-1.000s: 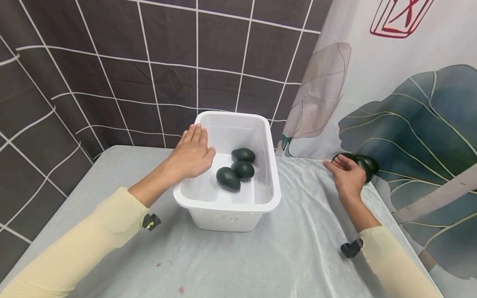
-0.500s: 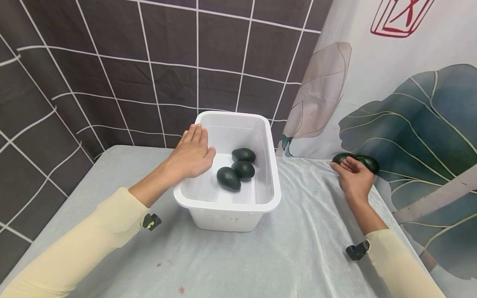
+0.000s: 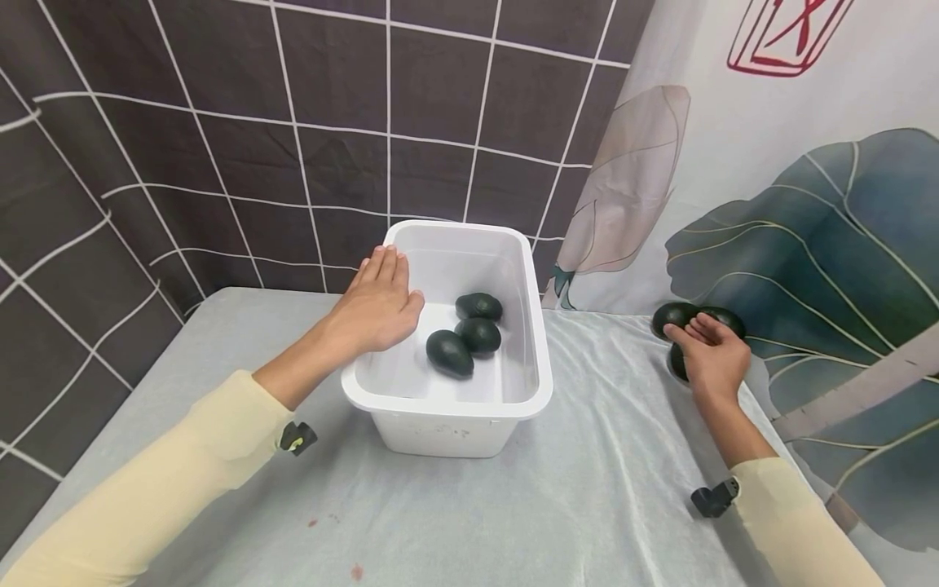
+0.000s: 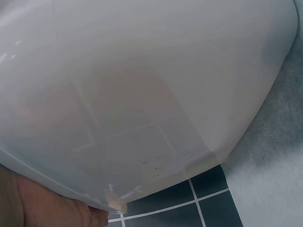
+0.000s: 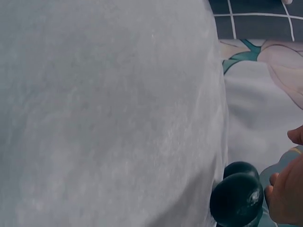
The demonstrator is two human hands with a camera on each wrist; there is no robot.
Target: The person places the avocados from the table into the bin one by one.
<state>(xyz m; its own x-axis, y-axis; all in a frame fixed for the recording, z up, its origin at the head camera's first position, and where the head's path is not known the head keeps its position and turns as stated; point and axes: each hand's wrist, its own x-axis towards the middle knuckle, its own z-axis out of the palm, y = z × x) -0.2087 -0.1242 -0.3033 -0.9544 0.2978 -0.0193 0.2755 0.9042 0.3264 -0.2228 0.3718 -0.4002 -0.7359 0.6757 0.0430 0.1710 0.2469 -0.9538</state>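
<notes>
A white plastic tub (image 3: 455, 405) stands mid-table with three dark green avocados inside, the nearest avocado (image 3: 450, 353) lying apart from the left wall. Over the tub's left rim lies my left hand (image 3: 377, 306), its fingers straight and together. The left wrist view is filled by the tub's outer wall (image 4: 142, 94), with part of the left hand (image 4: 52, 203) at the lower left. At the back right, my right hand (image 3: 715, 359) hovers beside a cluster of avocados (image 3: 671, 316), fingers loosely bent. The right wrist view shows a gap between these fingers and an avocado (image 5: 236, 198).
A grey cloth (image 3: 433, 522) covers the table. Behind it hangs a dark tile-patterned curtain (image 3: 330, 163), and a leaf-printed white curtain (image 3: 807, 236) borders the right edge, close to the avocado cluster.
My right hand has shifted rightward beside the avocado cluster, and an avocado it had been covering now shows to its left. The left hand and the tub have stayed put.
</notes>
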